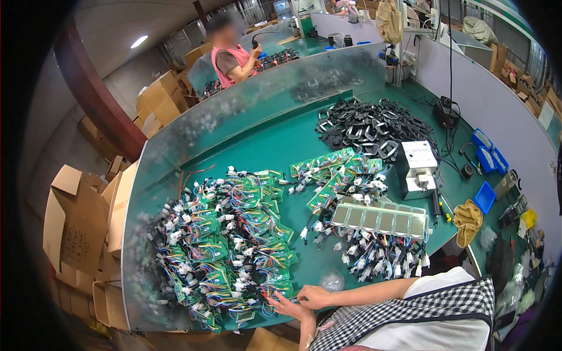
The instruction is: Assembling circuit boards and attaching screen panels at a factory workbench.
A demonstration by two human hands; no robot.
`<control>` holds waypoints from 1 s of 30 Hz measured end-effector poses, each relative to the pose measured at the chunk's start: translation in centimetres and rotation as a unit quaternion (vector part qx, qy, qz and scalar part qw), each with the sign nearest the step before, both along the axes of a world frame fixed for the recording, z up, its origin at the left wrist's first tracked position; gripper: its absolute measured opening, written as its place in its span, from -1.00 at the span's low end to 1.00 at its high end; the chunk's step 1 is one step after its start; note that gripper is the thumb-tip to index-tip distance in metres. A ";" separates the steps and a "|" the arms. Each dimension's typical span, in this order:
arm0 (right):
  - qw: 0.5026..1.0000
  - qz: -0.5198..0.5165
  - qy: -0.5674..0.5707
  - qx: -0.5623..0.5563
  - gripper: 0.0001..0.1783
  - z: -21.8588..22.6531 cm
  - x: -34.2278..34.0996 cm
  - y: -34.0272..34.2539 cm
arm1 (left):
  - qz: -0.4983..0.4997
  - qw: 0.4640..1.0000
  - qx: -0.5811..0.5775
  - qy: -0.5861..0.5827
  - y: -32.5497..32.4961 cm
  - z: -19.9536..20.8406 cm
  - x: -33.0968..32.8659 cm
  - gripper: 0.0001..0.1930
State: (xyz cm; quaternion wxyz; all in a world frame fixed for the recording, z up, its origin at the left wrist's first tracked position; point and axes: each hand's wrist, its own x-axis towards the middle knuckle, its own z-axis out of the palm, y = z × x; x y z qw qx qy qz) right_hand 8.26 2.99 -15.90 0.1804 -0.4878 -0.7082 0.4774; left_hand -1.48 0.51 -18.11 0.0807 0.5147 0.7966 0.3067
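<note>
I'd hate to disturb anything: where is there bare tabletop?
Bare green tabletop lies beyond the leftmost circuit boards, left of the black parts; a narrower strip separates those boards from the grey screens. Crowded: among those boards and around the left hand.

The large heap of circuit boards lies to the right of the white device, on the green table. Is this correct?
Wrong side: the head view shows the large heap of circuit boards left of the white device, on the green table.

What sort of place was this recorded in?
Probably an electronics assembly workshop: wired green circuit boards cover much of a green workbench, and cardboard boxes stand beside it.
</note>
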 end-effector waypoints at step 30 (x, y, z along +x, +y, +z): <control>0.998 0.026 -0.036 -0.040 -0.72 -0.1 0.2 0.5 | 0.001 0.999 -0.008 0.036 0.7 -1.1 -0.3 -0.36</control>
